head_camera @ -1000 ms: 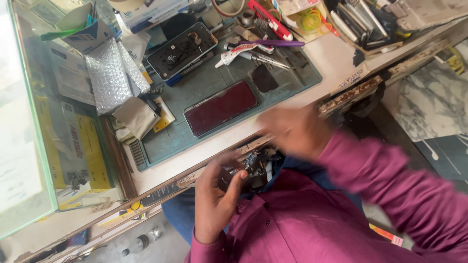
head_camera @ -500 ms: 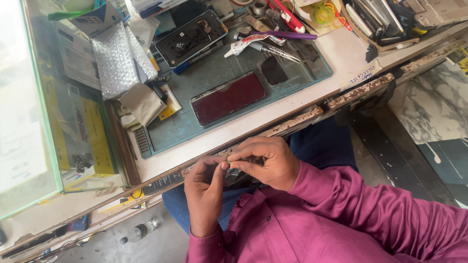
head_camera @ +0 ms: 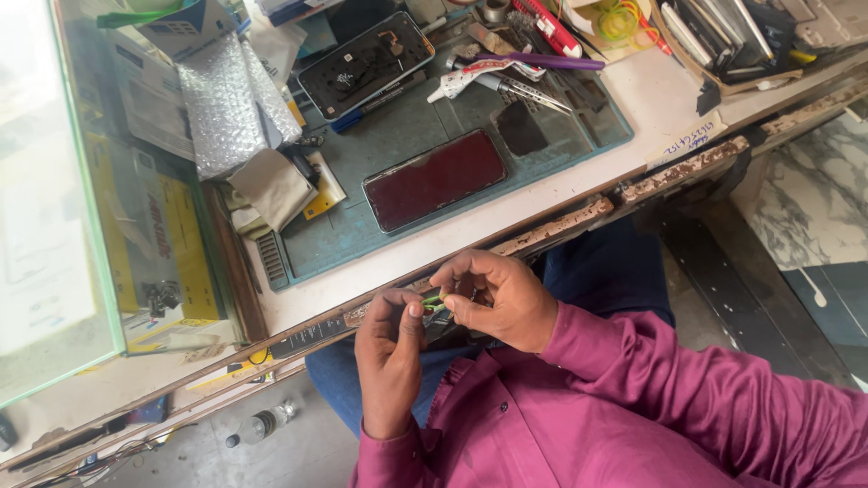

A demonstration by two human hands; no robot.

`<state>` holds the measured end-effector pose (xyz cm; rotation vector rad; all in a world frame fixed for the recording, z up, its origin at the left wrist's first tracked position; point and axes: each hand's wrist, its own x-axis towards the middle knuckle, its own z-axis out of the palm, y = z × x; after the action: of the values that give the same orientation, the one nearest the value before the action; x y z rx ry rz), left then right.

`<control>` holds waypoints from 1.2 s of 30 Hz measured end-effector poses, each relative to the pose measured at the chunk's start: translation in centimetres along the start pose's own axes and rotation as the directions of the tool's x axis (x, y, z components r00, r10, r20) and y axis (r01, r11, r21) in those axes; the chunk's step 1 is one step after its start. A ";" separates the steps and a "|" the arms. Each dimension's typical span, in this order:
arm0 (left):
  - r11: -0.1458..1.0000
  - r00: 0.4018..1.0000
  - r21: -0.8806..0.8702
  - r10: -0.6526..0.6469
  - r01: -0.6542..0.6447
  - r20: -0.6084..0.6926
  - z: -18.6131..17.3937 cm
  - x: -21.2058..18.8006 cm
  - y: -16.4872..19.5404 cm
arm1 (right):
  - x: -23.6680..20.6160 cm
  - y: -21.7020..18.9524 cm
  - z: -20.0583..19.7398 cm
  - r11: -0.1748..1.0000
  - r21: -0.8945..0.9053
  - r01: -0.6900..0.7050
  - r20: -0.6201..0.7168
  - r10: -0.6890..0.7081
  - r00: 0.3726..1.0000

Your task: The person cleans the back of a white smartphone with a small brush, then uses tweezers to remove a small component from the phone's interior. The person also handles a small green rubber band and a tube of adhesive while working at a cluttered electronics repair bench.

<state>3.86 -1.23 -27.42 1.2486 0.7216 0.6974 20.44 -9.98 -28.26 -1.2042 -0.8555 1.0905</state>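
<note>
Green, a small part (head_camera: 433, 302) sits pinched between the left hand (head_camera: 391, 352) and right hand (head_camera: 500, 298), held over the lap just off the worn bench edge (head_camera: 579, 213); a dark-red phone (head_camera: 435, 180) lies well apart on the mat (head_camera: 380, 136).

the white workbench (head_camera: 633, 99) carried a teal work mat (head_camera: 407, 239) near its worn front edge. on the mat lay a dark red phone screen (head_camera: 436, 179), a small black square part (head_camera: 522, 127), an opened phone (head_camera: 365, 63) and a purple-handled tool (head_camera: 533, 61). bubble wrap (head_camera: 226, 99) and a folded cloth (head_camera: 274, 187) lay at the mat's left end. a handwritten paper label (head_camera: 687, 140) was stuck at the bench edge. a glass panel (head_camera: 54, 181) stood on the bench at far left.
</note>
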 end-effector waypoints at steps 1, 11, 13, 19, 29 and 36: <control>1.000 1.000 -0.014 -0.002 0.002 0.000 -0.1 0.0 -0.1 | 0.0 0.0 0.1 0.999 -0.036 0.011 -0.008 -0.011 1.000; 0.977 1.000 -0.214 -0.007 0.007 0.001 -0.1 -0.3 0.3 | 0.2 -0.4 -0.1 0.986 -0.163 -0.022 0.025 0.026 0.999; 0.971 1.000 -0.238 -0.014 0.008 -0.021 0.1 -0.2 0.3 | 0.2 -0.2 -0.1 0.995 -0.096 -0.038 0.023 0.041 0.999; 0.978 0.996 -0.202 -0.070 0.057 -0.058 0.1 -0.3 0.5 | 0.1 0.3 -0.5 0.982 0.157 -0.105 0.029 0.101 0.994; 0.987 0.997 -0.152 -0.065 0.057 -0.043 0.6 -0.1 0.9 | -0.1 0.1 -0.7 0.992 0.121 -0.044 0.051 0.038 0.998; 0.993 0.995 -0.082 -0.084 0.079 -0.057 1.0 0.0 1.4 | 0.9 -2.3 -3.8 0.996 -0.058 0.065 0.001 -0.065 0.998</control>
<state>4.50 -1.57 -25.89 1.1229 0.7831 0.6929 24.69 -10.25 -26.75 -1.2166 -0.9254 1.0181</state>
